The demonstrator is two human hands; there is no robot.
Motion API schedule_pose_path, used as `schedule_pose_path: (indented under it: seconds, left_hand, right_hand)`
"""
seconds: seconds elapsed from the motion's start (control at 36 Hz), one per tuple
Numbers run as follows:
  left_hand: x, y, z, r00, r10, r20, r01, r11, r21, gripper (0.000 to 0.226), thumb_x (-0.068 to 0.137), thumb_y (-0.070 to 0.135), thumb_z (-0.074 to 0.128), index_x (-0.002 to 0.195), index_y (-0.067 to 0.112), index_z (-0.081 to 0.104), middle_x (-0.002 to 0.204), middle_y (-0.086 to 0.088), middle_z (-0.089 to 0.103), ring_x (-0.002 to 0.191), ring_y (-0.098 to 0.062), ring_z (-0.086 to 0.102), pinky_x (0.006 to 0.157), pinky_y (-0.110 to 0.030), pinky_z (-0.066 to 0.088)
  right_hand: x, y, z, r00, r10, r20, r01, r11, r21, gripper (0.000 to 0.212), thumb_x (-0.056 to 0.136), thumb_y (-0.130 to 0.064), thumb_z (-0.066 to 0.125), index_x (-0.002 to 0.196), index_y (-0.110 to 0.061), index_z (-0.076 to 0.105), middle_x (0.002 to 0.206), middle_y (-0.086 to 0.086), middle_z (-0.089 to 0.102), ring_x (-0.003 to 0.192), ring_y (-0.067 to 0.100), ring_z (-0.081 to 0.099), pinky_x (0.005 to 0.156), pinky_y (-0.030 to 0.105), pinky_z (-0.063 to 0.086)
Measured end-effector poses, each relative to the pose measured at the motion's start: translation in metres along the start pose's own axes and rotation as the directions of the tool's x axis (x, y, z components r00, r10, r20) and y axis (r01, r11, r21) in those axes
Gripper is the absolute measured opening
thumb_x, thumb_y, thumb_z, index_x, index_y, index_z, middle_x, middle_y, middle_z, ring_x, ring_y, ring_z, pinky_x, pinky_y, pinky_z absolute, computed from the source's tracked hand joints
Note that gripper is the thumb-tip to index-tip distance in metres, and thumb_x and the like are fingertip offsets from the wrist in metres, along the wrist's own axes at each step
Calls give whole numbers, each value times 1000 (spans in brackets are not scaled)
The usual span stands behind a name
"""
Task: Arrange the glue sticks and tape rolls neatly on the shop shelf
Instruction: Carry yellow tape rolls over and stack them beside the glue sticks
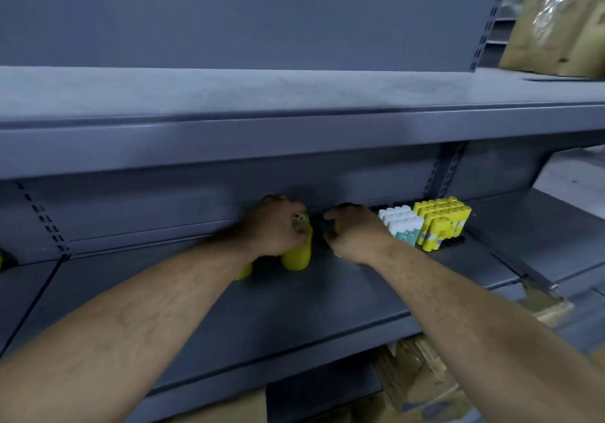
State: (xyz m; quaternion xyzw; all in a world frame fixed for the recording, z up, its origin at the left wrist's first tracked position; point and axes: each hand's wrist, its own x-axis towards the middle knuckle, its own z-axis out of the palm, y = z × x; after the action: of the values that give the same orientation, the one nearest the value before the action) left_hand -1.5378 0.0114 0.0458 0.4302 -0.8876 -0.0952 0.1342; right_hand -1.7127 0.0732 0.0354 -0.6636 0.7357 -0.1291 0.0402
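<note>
Gripping smooth yellow cylindrical glue sticks [296, 256]

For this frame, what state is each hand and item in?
left hand: gripping held glue sticks
right hand: fingers curled, contents unclear
white glue sticks: upright, packed together
yellow glue sticks: upright, packed beside the white ones

Two yellow glue sticks [296, 254] gripped in left hand [275, 226], tilted over grey shelf [294, 308]. White-capped glue sticks [402, 226] packed upright at shelf back; yellow-capped block [442, 223] touching on right.
</note>
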Motion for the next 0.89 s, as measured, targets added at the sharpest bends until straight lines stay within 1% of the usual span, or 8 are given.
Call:
schedule_pose_path:
  seconds: [0.14, 0.22, 0.28, 0.42, 0.5, 0.58, 0.81, 0.89]
  left_hand:
    - [17, 19, 8, 998, 0, 64, -5, 997, 77, 33, 82, 30, 69, 111, 17, 64, 117, -5, 62, 111, -25, 57, 76, -24, 40]
    - [24, 22, 11, 993, -26, 115, 17, 997, 79, 15, 82, 24, 68, 91, 19, 58, 113, -4, 64, 108, -25, 60, 71, -22, 37]
    - [29, 21, 12, 987, -44, 152, 35, 997, 63, 15, 81, 23, 68, 86, 24, 54, 112, -4, 65, 103, -24, 61, 72, -23, 42]
    - [36, 16, 12, 979, -97, 177, 86, 994, 68, 33, 79, 27, 69, 110, 17, 65, 119, -2, 63, 105, -21, 60, 84, -30, 54]
    - [38, 16, 12, 974, -118, 192, 104, 991, 82, 33, 79, 22, 67, 111, 15, 68, 115, -5, 66, 101, -22, 63, 84, -34, 57]
    - [37, 15, 13, 973, -125, 196, 113, 991, 73, 41, 81, 20, 67, 121, 15, 65, 122, -6, 64, 107, -23, 62, 88, -35, 56]
    - [41, 14, 13, 978, -107, 182, 96, 993, 65, 35, 79, 25, 68, 113, 19, 65, 117, 0, 63, 103, -19, 59, 82, -29, 54]
    - [42, 14, 16, 975, -106, 195, 91, 993, 80, 38, 80, 27, 69, 117, 19, 63, 118, -1, 62, 104, -20, 59, 83, -29, 54]
  right_hand:
    - [-19, 10, -7, 998, -4, -66, 2, 1000, -29, 37, 97, -28, 52, 132, -25, 63, 137, 1, 60, 122, 23, 56, 94, 24, 44]
    - [-23, 17, -10, 997, 22, -73, -24, 1000, -21, 38, 95, -30, 54, 132, -29, 62, 136, -1, 59, 120, 22, 56, 87, 22, 41]
    - [-26, 20, -13, 997, 38, -72, -38, 999, -12, 35, 93, -30, 56, 127, -27, 64, 131, 0, 62, 116, 23, 57, 88, 25, 46]
    - [-32, 26, -16, 997, 46, -69, -46, 999, 11, 33, 91, -29, 58, 122, -24, 66, 126, 2, 63, 114, 25, 56, 93, 35, 51]
    - [-32, 28, -16, 997, 45, -64, -44, 999, 21, 35, 91, -30, 57, 125, -26, 65, 127, 2, 62, 116, 25, 57, 94, 35, 51]
    - [-33, 28, -17, 997, 46, -62, -44, 999, 31, 34, 92, -30, 57, 125, -26, 65, 127, 2, 63, 115, 25, 57, 94, 35, 51]
    - [-29, 27, -14, 998, 42, -44, -40, 999, 34, 34, 94, -31, 56, 127, -27, 63, 129, 1, 62, 115, 23, 57, 94, 31, 50]
    - [-28, 27, -13, 999, 42, -33, -41, 999, 36, 36, 95, -33, 55, 130, -29, 62, 132, -1, 60, 118, 22, 56, 95, 30, 48]
